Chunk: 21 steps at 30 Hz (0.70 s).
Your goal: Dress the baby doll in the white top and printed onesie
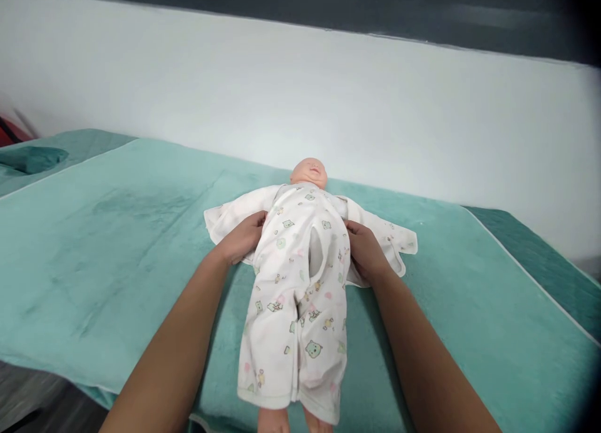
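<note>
Baby doll (307,173) lies face up on its back, roughly centre of the bed (117,233), head pointing away toward the white wall (328,95), bare feet at the near edge of the frame. It wears a white romper (293,295) with small printed animals; front has a gap open around the belly, legs of the garment hang loose and wide. Sleeves spread flat out to both sides on the green towel cover (469,295). Left hand (241,238) sits against the doll's side at waist level, fingers curled onto the romper fabric next to the flat sleeve; looks like a pinch grip on the cloth, but fingertips are tucked under so can't confirm how tight. Right hand (366,251) mirrors it on the other side, pressed on the torso edge, fingers closed over the fabric just below the other sleeve. Both forearms come in from the bottom of the frame, one each side of the doll's legs. Darker green folded cloth (32,159) lies far left, well apart from the doll. Second darker green strip (539,258) runs along the right edge of the bed
</note>
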{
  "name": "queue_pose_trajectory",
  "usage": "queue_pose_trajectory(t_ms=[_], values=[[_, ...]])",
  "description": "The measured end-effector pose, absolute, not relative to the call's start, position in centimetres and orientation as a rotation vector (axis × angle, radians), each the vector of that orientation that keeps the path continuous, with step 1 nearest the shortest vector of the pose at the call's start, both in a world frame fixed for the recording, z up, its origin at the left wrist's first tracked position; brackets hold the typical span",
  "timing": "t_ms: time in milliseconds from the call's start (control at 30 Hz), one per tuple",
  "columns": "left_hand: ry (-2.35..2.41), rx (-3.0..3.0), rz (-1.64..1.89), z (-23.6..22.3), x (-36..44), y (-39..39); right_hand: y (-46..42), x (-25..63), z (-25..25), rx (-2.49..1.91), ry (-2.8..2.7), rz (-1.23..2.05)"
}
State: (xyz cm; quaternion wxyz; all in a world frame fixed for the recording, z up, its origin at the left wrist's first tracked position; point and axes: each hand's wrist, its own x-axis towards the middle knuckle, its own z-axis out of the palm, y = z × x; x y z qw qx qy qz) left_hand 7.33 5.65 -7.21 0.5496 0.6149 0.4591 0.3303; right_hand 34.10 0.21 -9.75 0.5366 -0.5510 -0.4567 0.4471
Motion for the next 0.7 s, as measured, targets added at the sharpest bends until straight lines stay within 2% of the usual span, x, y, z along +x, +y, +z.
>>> queue_pose_trajectory(t_ms=[133,367,700], values=[[0.947,1.192,0.763,-7.2,7.5,5.2,0.1,33.8,-9.3,-1.130,-0.942,1.254],[0.896,1.062,0.775,-7.5,7.4,4.6,-0.5,33.2,-8.4,-1.139,-0.972,1.370],[0.828,0.932,0.685,-7.5,7.8,4.3,-0.8,32.7,-8.6,-1.178,-1.005,1.336]])
